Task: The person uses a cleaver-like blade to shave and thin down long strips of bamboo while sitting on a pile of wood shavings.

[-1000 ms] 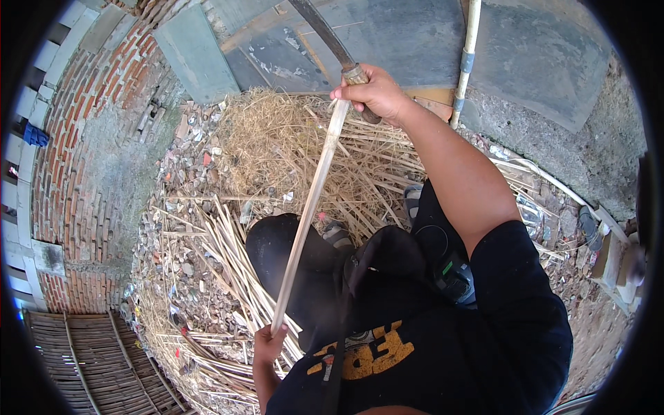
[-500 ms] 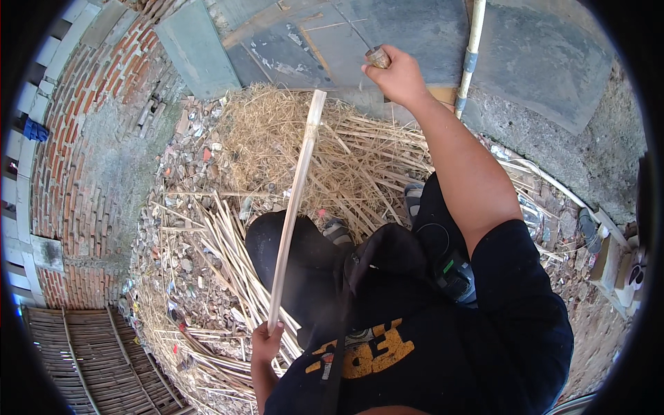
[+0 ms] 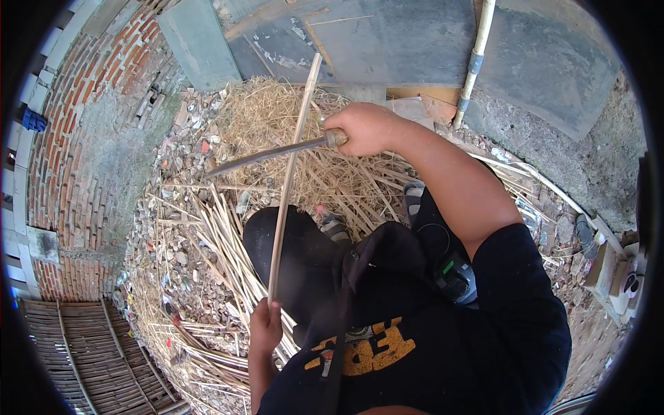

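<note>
A long pale strip [image 3: 288,185] is slanting through the frame's centre, 1 knife [image 3: 259,156] crossing it.
Its long axis is running lower to upper centre; the left hand [image 3: 265,328] is gripping its lower end, the right hand [image 3: 365,129], right of it, clenching the knife's handle [image 3: 336,137]. Whether knife and strip are touching is unclear. A brick wall [image 3: 75,131] is filling the left, rubble [image 3: 181,259] lying left of centre, straw [image 3: 243,117] spreading upper centre.

"What stands at the frame's left?"
"A weathered brick wall [image 3: 66,173], with a slatted panel [image 3: 90,353] at lower left."
"And the top?"
"Grey boards [image 3: 408,48], a pale pipe [image 3: 482,38]; rubble-strewn ground [image 3: 176,257] lies left of centre."
</note>
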A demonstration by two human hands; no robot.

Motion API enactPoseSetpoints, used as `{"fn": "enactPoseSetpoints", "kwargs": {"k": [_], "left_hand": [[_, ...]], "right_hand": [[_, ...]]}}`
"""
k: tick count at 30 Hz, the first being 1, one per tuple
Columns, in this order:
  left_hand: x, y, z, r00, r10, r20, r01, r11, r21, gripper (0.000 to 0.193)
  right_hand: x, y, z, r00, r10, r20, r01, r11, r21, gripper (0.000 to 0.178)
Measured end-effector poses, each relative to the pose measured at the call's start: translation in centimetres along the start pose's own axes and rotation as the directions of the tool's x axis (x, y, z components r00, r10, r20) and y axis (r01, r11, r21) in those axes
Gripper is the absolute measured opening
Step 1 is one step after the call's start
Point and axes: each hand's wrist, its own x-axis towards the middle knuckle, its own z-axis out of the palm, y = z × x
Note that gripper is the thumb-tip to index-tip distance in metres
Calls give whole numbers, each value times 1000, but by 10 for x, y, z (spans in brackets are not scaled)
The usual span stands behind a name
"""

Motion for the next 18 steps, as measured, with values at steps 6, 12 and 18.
{"fn": "enactPoseSetpoints", "kwargs": {"k": [6,12,18], "left_hand": [[11,13,8,984,150,-92,-123,960,250,31],[17,11,13,982,146,-117,-105,947,302,38],[11,2,20,975,122,-188,-22,886,463,30]], "right_hand": [[3,-26,33,981,-133,144,144,988,-63,22],[21,17,46,993,102,-60,-99,994,51,22],[12,-25,55,979,-29,202,40,998,-51,18]]}}
